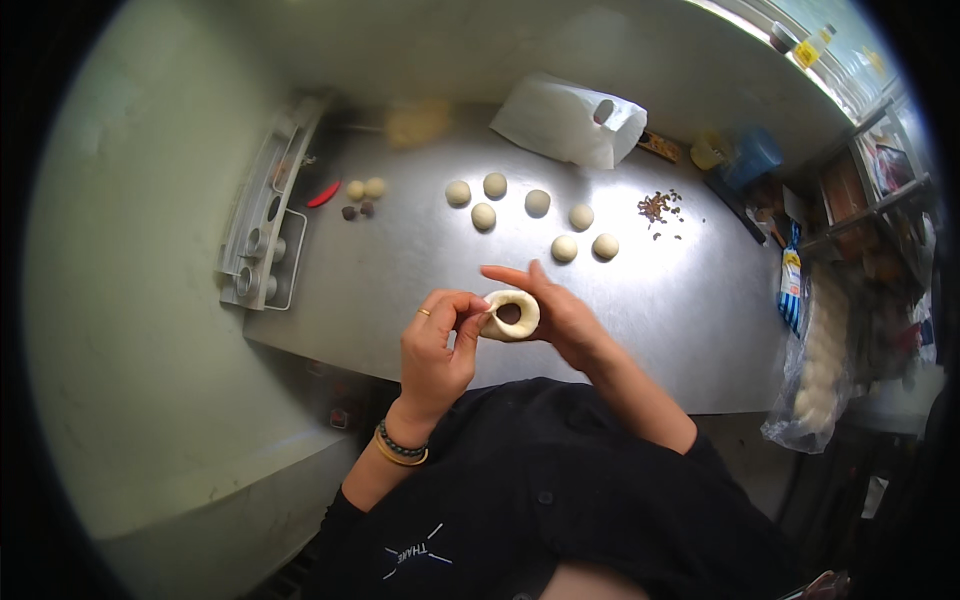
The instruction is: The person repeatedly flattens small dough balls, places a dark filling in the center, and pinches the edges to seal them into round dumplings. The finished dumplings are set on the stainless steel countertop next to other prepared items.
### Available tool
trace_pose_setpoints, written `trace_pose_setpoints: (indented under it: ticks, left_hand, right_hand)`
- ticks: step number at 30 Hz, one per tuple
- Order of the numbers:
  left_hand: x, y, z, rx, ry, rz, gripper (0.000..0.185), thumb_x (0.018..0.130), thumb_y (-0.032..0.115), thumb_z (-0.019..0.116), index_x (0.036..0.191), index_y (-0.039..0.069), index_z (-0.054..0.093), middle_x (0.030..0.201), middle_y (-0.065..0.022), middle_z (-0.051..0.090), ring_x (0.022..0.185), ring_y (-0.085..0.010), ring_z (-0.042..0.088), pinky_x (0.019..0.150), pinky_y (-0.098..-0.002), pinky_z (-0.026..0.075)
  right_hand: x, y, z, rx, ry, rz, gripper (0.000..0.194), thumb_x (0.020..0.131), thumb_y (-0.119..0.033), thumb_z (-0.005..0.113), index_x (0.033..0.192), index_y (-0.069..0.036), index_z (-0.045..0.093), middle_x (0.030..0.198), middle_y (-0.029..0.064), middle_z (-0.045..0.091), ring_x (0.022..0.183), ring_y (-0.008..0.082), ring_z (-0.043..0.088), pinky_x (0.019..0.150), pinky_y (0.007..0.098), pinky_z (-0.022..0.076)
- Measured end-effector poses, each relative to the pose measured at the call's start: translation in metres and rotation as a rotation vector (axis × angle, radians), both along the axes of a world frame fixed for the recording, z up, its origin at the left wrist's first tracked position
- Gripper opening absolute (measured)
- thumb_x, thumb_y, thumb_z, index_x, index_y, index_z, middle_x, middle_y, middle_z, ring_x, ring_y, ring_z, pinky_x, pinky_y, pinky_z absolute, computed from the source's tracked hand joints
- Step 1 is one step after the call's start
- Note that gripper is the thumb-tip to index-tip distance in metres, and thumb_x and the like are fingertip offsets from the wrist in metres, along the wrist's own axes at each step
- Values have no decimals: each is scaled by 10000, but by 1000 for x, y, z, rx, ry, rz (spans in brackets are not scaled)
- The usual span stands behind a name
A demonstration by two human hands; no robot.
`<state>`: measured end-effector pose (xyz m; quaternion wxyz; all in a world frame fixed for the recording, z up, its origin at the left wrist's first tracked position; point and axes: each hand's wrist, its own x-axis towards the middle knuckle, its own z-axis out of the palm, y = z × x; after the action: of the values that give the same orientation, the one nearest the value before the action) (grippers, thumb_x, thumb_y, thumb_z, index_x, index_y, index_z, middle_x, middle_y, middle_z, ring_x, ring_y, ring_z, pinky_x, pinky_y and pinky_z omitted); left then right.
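A round piece of pale dough (529, 321) is cupped around a dark ball of filling (508, 313), which shows through the opening at the top. My left hand (441, 339) pinches the near-left rim between thumb and fingers. Against the dough's right side lies my right hand (564, 319), supporting it with some fingers stretched out past the far rim; its grip underneath is hidden. Both hands are held over the steel table (352, 300). Beyond them sit several smooth dough balls (537, 202), apart from the hands.
At left are two yellowish balls (375, 187), dark lumps (349, 213), a red curved object (324, 194) and a metal rack (289, 210). A white bag (562, 120) lies at the back. Right are scattered brown pieces (655, 208) and a clear plastic bag of dough (821, 360).
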<state>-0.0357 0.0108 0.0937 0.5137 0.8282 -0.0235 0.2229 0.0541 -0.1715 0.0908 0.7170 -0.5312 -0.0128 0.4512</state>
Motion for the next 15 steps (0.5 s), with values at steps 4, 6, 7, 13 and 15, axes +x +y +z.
trace_pose_setpoints:
  ticks: [4,6,7,13,15]
  left_hand:
    - [6,-11,9,7,100,11,177,1008,17,790,1174,-9,734,1088,-119,735,972,-203,746,781,-331,611]
    - [3,-12,18,-199,220,-32,296,984,30,826,1261,-7,730,1120,-113,730,972,-193,739,802,-321,623]
    - [2,-11,22,-201,206,-68,366,965,37,849,1307,4,723,1125,-111,726,968,-191,735,806,-322,628]
    - [-2,-7,31,146,172,-61,538,896,41,916,1404,45,739,1151,-101,696,969,-187,716,806,-328,645]
    - [0,-8,32,105,160,-52,481,902,33,907,1364,44,773,1153,-98,692,973,-182,713,799,-325,644]
  right_hand:
    - [-10,31,-24,416,202,-256,598,1199,-532,453,1537,-56,587,1451,137,680,1246,218,708,1054,433,617]
    - [-12,37,-33,421,247,-341,546,1188,-464,530,1514,-28,574,1445,160,676,1225,226,706,1043,431,627]
    - [-12,39,-35,421,261,-327,534,1179,-427,549,1527,-23,560,1458,174,667,1228,235,705,1043,428,630]
    - [-15,36,-14,444,249,-277,550,1143,-278,574,1616,-18,468,1550,228,599,1278,285,689,1070,425,624]
    - [-17,34,-6,498,233,-276,578,1137,-267,560,1647,-25,436,1578,230,578,1302,288,678,1097,431,609]
